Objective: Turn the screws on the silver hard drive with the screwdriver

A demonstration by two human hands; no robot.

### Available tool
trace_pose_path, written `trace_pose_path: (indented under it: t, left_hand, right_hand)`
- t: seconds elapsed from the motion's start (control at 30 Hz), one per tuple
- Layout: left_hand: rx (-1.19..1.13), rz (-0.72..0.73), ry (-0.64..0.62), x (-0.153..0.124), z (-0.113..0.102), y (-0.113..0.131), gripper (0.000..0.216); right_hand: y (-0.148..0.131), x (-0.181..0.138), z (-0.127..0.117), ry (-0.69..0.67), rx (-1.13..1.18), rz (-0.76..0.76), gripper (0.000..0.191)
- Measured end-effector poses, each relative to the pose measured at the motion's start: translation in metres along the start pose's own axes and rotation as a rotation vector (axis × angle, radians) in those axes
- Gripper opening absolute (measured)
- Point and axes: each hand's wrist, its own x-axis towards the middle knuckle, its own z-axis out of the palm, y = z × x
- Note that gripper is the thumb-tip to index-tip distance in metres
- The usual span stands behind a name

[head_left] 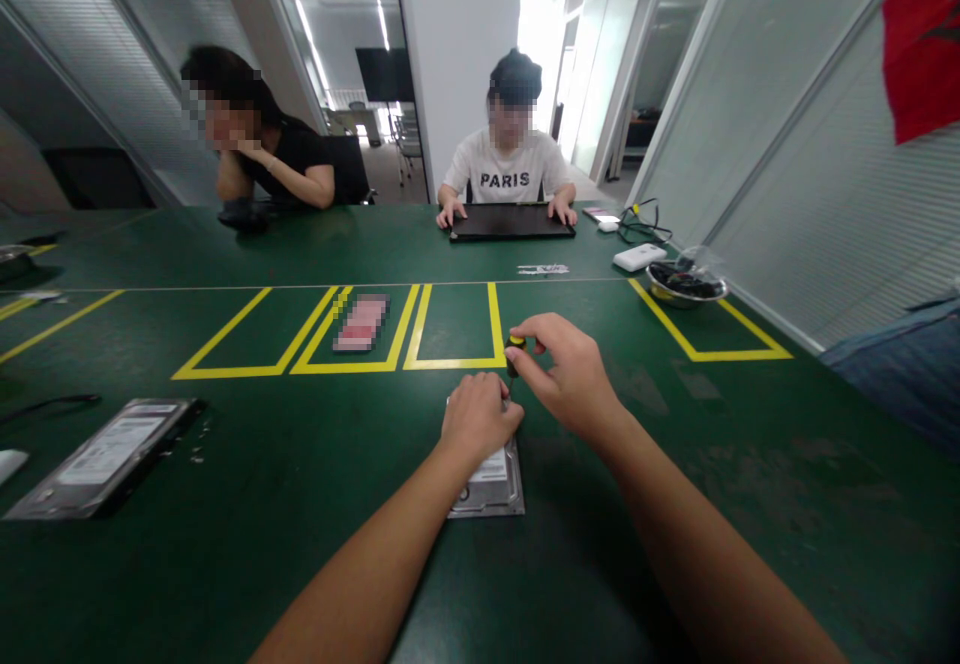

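From where I stand, the person's two forearms come forward over the green table (337, 464), and the right hand (566, 369), with its wrist raised and bent inward, is pinching a small yellow-and-black screwdriver (514, 358) upright between thumb and fingertips. The left hand (478, 414) lies palm down across the far part of a hard drive (495, 497), which is flat on the table between the forearms; its fingers are bent, but whether they grip the edges I cannot tell.
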Motion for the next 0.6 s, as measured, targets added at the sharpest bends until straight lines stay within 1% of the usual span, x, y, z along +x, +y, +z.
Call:
trace_pose_path:
  t: [0.17, 0.37, 0.6]
  left_hand:
    - [-0.001, 0.011, 0.016, -0.0002, -0.0008, -0.0002, 0.014]
    - [0.002, 0.003, 0.003, -0.0002, -0.0005, 0.0001, 0.017]
    - [0.013, 0.004, 0.006, -0.0005, -0.0003, 0.0005, 0.015]
  right_hand:
    - [-0.0007, -0.0004, -0.0008, -0.019, 0.0, 0.006, 0.008]
    - [-0.0005, -0.0005, -0.0002, -0.007, 0.015, -0.021, 0.016]
    - [-0.001, 0.0002, -0.0004, -0.017, 0.007, -0.012, 0.014]
